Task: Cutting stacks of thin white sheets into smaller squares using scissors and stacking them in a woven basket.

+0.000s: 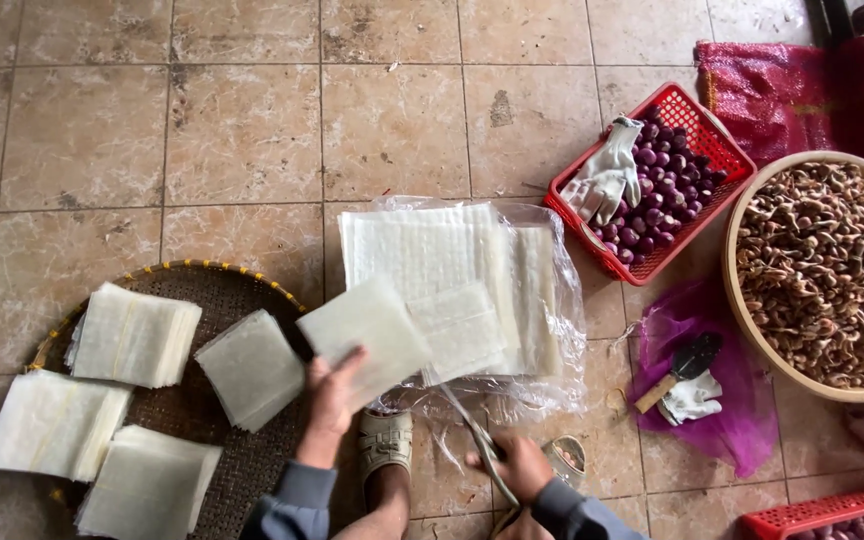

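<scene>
A square stack of thin, translucent white sheets point(364, 335) is held above the tiled floor, tilted, between the round woven tray and the clear plastic bag, with its lower corner gripped by the left hand point(332, 395); the fingers are curled and pressed against the stack's underside with the thumb on top, pinching it. The right hand point(514, 463) sits lower, near the bottom edge of the view, its fingers closed around the handles of a pair of metal scissors point(479, 440) whose blades point up and to the left towards the bag. Just beyond the stack lies the crumpled clear plastic bag point(552, 300), spread flat on the floor with large uncut white sheets point(432, 260) piled on it. To the left, the round brown woven tray with a yellow-trimmed rim point(217, 272) carries five separate piles of cut white squares point(134, 338). A sandalled foot point(384, 445) rests on the floor between the two hands. Further right, a red plastic basket point(720, 140) holds small purple shallots point(662, 190) and a white work glove point(607, 175). Beside it stands a wide round bamboo basket point(737, 300) full of brownish peeled pieces, and a small knife with a wooden handle point(677, 368) lies on a purple mesh bag point(732, 420).
</scene>
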